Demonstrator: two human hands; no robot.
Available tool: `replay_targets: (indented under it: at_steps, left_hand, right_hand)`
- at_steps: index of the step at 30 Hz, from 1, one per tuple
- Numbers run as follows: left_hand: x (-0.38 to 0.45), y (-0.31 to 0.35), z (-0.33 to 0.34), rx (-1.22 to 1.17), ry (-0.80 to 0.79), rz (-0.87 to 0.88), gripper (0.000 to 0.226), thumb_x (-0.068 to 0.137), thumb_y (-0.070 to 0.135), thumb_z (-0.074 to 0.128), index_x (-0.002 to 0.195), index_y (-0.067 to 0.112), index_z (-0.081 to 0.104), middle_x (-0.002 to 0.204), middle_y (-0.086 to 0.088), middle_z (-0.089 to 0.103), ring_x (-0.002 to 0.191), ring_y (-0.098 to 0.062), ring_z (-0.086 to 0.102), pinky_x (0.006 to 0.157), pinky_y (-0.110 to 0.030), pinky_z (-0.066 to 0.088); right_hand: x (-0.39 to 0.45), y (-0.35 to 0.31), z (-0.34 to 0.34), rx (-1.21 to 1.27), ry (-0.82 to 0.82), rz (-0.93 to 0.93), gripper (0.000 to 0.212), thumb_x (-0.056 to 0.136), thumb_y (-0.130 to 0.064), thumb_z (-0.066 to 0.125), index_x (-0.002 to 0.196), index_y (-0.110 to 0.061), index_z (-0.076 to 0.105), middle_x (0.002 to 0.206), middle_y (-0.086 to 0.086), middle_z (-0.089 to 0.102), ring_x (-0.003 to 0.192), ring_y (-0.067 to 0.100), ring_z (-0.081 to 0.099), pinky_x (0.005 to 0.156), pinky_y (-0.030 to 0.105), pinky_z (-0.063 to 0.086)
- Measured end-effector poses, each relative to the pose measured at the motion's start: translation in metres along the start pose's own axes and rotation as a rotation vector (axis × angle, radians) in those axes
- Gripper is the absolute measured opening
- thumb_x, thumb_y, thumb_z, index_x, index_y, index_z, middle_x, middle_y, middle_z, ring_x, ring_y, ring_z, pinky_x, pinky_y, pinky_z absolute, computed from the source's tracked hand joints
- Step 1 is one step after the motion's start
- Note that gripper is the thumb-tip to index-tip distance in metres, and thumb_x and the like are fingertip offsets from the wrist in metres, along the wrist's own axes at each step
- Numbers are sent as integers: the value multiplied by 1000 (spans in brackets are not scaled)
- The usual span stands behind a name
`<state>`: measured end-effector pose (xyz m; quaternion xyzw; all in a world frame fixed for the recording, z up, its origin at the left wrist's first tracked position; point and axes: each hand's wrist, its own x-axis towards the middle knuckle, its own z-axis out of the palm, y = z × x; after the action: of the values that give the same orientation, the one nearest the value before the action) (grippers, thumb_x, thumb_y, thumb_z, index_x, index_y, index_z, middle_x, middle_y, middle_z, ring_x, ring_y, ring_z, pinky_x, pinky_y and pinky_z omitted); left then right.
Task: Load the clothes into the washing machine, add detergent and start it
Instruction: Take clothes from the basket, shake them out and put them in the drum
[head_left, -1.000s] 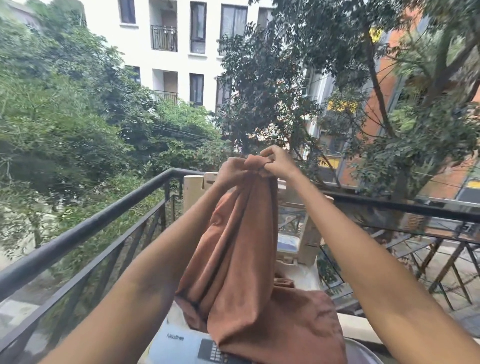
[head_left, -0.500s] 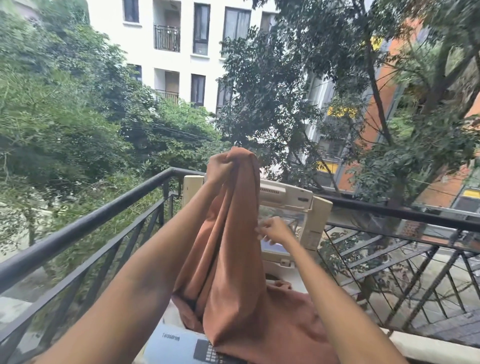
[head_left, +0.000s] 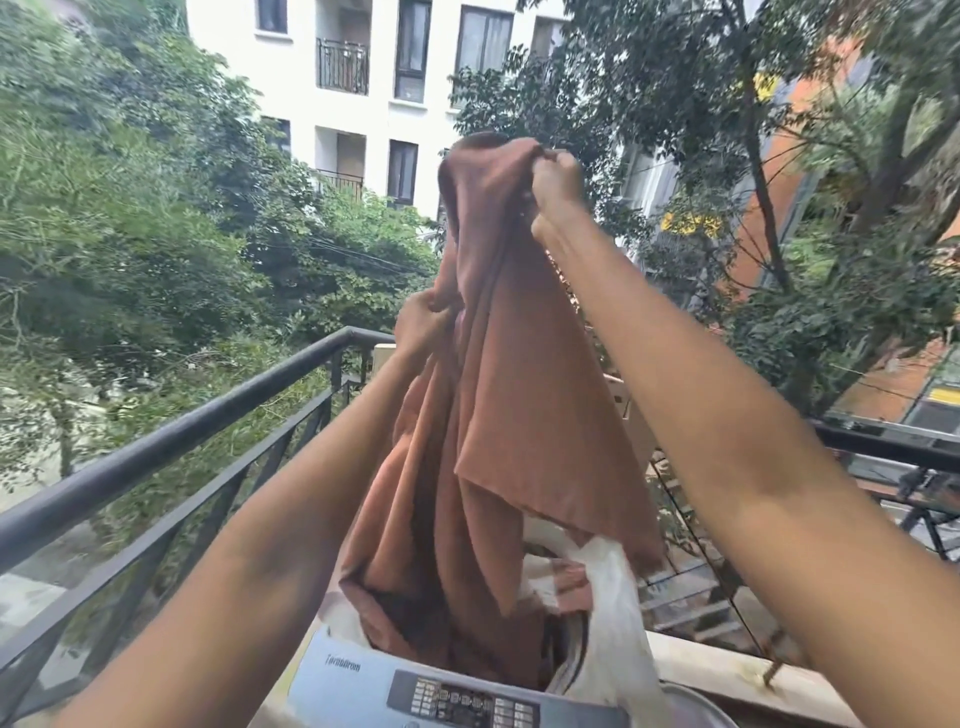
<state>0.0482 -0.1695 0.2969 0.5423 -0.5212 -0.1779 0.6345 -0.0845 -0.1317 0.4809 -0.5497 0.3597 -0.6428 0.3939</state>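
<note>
The rust-brown garment (head_left: 519, 395) hangs high above the washing machine (head_left: 395, 680), its lower folds trailing into the open tub beside a white plastic bag (head_left: 613, 639). The right hand (head_left: 553, 189) grips its top; the left hand (head_left: 421, 325) pinches a fold lower down. This looks like the loading step (no detergent in sight). Next, I'd say, both hands must lower the cloth fully inside the rim.

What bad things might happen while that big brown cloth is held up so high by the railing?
The brown cloth is lifted high in both hands, right hand and left hand, close to the balcony railing. If a grip slips, it might drop outside the washing machine. Its hanging end could also snag the white plastic bag.
</note>
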Motion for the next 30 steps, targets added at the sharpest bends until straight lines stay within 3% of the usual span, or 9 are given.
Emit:
replay_targets:
  at_steps: [3, 6, 9, 12, 15, 19, 23, 27, 30]
  left_hand:
    - [1, 8, -6, -45, 49, -9, 18, 72, 32, 64, 70, 15, 68, 66, -2, 69, 58, -6, 54, 53, -27, 41]
    - [-5, 4, -13, 45, -21, -40, 21, 69, 37, 67, 59, 19, 61, 55, 5, 58, 53, -9, 52, 49, -26, 41]
    - [-21, -14, -12, 68, -80, -104, 23, 70, 34, 69, 58, 18, 58, 55, 3, 57, 53, -12, 53, 52, -29, 49]
    - [-40, -35, 0, -112, -116, -224, 19, 71, 21, 72, 62, 16, 57, 56, -1, 52, 47, -7, 46, 41, -20, 43]
    - [-54, -55, 15, -128, -166, -365, 19, 63, 26, 69, 62, 13, 55, 55, -3, 51, 38, -6, 46, 40, -19, 39]
    - [-70, -103, 43, -39, -270, -483, 31, 51, 35, 69, 67, 11, 59, 70, -12, 57, 63, -18, 56, 59, -32, 46]
    - [-99, -167, 70, 9, -339, -606, 50, 50, 34, 69, 86, 1, 67, 80, -23, 65, 81, -29, 67, 66, -36, 48]
    - [-124, -211, 79, 134, -437, -641, 59, 40, 42, 68, 81, -1, 66, 72, -17, 61, 70, -24, 63, 65, -44, 52]
    - [-138, -212, 73, 182, -475, -672, 59, 45, 39, 66, 89, -1, 64, 92, -23, 67, 81, -31, 67, 70, -42, 52]
  right_hand:
    - [-2, -14, 0, 166, 41, 12, 15, 97, -2, 40, 90, -7, 52, 83, 10, 61, 69, 18, 60, 52, 24, 53]
    - [-8, 5, -12, 154, 89, 59, 12, 97, -2, 41, 99, -5, 52, 81, 8, 59, 67, 15, 58, 47, 22, 51]
    - [-7, 46, -36, 92, 171, 153, 18, 94, 0, 38, 83, -9, 49, 78, 7, 55, 64, 15, 54, 49, 25, 50]
    - [-7, 97, -66, -13, 254, 223, 25, 90, 0, 39, 70, -14, 43, 71, 3, 48, 60, 12, 45, 46, 23, 40]
    - [-14, 145, -97, -64, 298, 295, 23, 87, 1, 42, 69, -13, 44, 69, 3, 49, 60, 13, 46, 44, 22, 38]
    - [-32, 208, -133, -295, 365, 322, 12, 86, -10, 48, 76, -13, 55, 80, 4, 57, 74, 18, 53, 59, 28, 41]
    - [-56, 264, -158, -446, 378, 366, 19, 83, -17, 53, 65, -20, 48, 78, 6, 52, 76, 18, 47, 64, 30, 36]
    - [-87, 295, -167, -540, 326, 319, 14, 87, -6, 53, 75, -13, 53, 78, 10, 56, 81, 21, 49, 68, 29, 33]
    - [-104, 311, -168, -703, 202, 259, 11, 88, -9, 55, 89, 0, 62, 93, 21, 65, 90, 31, 60, 75, 34, 41]
